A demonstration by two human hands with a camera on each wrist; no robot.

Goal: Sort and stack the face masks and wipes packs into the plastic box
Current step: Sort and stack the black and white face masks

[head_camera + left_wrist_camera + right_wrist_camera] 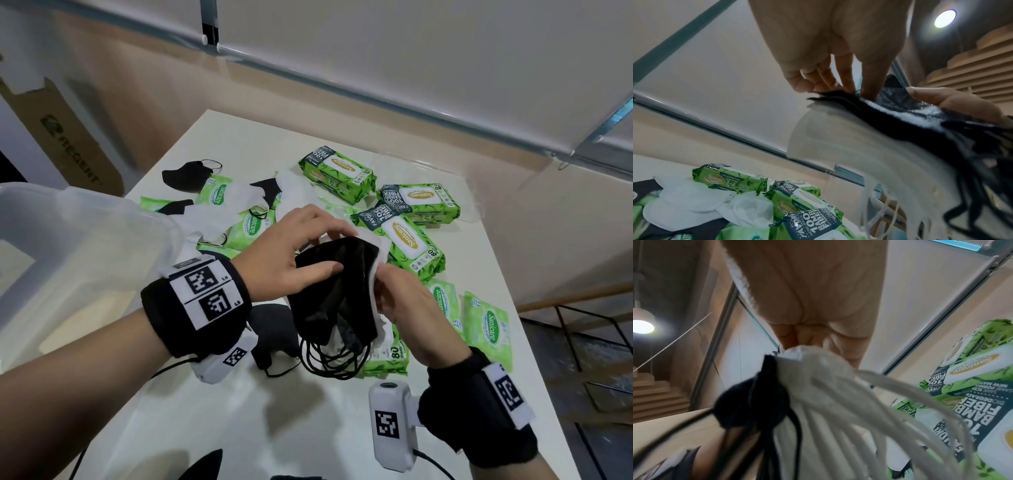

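- Head view: left hand (pixel 291 253) and right hand (pixel 414 308) together hold a bundle of face masks (pixel 334 291) above the white counter (pixel 308 421); left thumb lies flat on the black top mask and the fingers arch over the bundle's far edge, grasping it; right-hand grip closes on the bundle's white right edge. Black ear loops (pixel 329 359) hang from the bundle's near end. Beyond the bundle lie large wipes packs (pixel 400 236) and loose black and white masks (pixel 236 195); small wipes packs (pixel 488 325) lie right of the bundle; the clear plastic box (pixel 78 240) stands left of it
- Left wrist view: left-hand fingertips (pixel 846 82) and thumb pinch the far edge of the bundle (pixel 890 113); a right-hand finger (pixel 941 99) rests on the bundle's top. Wipes packs (pixel 797 203) lie below
- Right wrist view: right hand (pixel 813 305) curls round the white end of the bundle (pixel 805 366); white loops (pixel 859 402) and black loops trail toward the camera
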